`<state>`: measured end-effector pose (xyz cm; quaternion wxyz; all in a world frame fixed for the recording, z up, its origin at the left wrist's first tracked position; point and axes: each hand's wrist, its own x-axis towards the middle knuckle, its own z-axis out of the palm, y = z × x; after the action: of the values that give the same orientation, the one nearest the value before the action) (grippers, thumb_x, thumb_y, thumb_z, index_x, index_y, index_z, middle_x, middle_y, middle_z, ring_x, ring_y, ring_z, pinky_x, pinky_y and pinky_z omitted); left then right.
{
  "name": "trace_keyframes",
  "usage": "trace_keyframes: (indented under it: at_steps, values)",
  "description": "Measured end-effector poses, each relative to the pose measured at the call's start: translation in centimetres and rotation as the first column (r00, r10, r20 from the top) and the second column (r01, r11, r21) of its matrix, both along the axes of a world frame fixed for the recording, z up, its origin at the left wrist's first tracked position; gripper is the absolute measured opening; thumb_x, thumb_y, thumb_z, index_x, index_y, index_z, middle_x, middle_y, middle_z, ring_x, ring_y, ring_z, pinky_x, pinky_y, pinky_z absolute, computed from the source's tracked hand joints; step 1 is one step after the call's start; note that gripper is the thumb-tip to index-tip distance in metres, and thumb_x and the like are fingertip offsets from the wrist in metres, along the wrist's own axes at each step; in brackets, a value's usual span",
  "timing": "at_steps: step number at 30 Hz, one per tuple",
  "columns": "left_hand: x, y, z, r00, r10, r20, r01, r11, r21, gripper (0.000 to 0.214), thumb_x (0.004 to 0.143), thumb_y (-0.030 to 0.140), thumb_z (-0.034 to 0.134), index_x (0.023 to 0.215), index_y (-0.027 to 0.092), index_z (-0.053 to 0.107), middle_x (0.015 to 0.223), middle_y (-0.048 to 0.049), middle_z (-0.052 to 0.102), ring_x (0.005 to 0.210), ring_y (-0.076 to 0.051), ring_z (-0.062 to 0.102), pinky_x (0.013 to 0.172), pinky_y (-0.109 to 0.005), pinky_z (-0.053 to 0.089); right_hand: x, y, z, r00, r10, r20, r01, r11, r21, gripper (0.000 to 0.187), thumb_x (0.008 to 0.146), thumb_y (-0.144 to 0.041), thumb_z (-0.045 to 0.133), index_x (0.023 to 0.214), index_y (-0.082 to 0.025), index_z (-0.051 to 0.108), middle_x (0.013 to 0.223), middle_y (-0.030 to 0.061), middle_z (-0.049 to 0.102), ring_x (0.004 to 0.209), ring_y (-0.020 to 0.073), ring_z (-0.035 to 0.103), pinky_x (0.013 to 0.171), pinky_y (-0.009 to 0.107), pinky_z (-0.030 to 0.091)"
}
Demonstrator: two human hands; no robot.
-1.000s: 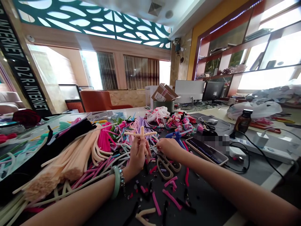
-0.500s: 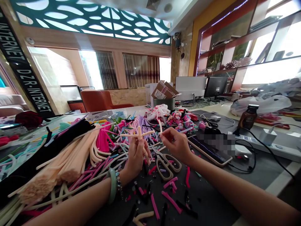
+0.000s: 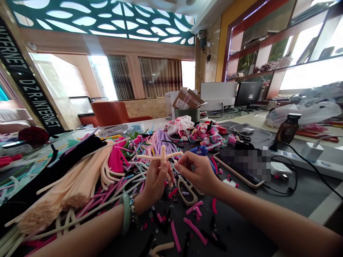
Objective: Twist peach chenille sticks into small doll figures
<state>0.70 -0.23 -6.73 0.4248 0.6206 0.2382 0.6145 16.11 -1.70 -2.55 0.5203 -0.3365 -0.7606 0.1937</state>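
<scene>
My left hand [image 3: 157, 180] is closed around a beige pipe-cleaner figure [image 3: 163, 154], which stands upright with two arms stretched sideways and more beige lengths hanging below the fingers. To its right, my right hand [image 3: 198, 169] is in a pinch, its fingertips close to the figure. A pale pipe cleaner end [image 3: 175, 162] shows at those fingertips, mostly hidden. Under the right hand lie scissors [image 3: 187, 192] with beige handles, partly covered. A blue glue gun [image 3: 199, 150] is visible just behind the right hand.
Bundled beige pipe cleaners [image 3: 77, 178] and a black bundle [image 3: 59, 167] lie left. Cut pink pieces [image 3: 195, 230] litter the dark table in front. A phone [image 3: 241, 167], a power strip [image 3: 302, 162] with cables and a brown bottle [image 3: 288, 128] stand right. Colourful finished pieces [image 3: 207, 134] are piled behind.
My right hand has come down and slightly left, and the pale strand that rose from its fingertips no longer stands up. The figure has shifted a little to the right. The glue gun has come into sight.
</scene>
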Motion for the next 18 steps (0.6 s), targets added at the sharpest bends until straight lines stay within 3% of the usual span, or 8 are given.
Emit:
trace_keyframes:
  at_steps: [11, 18]
  values:
    - [0.2, -0.6, 0.2, 0.998, -0.006, -0.070, 0.015, 0.991, 0.131, 0.016, 0.089, 0.033, 0.050, 0.098, 0.021, 0.045, 0.058, 0.0075, 0.052, 0.042, -0.007, 0.053, 0.041, -0.018, 0.047, -0.3, -0.1, -0.6, 0.986, 0.115, -0.123, -0.127, 0.987, -0.098, 0.014, 0.085, -0.031, 0.056, 0.083, -0.017, 0.059, 0.066, -0.0016, 0.060, 0.057, 0.0089, 0.052, 0.053, 0.020, 0.041]
    - [0.0, -0.3, -0.3, 0.993, 0.054, -0.102, -0.037, 0.985, 0.168, 0.017, 0.090, 0.028, 0.050, 0.106, 0.023, 0.047, 0.067, 0.0059, 0.052, 0.046, -0.005, 0.049, 0.043, -0.016, 0.045, -0.8, 0.3, -1.3, 0.920, 0.216, -0.328, -0.296, 0.930, -0.216, 0.015, 0.082, -0.031, 0.060, 0.088, -0.018, 0.062, 0.066, -0.0023, 0.059, 0.051, 0.0076, 0.052, 0.045, 0.018, 0.043]
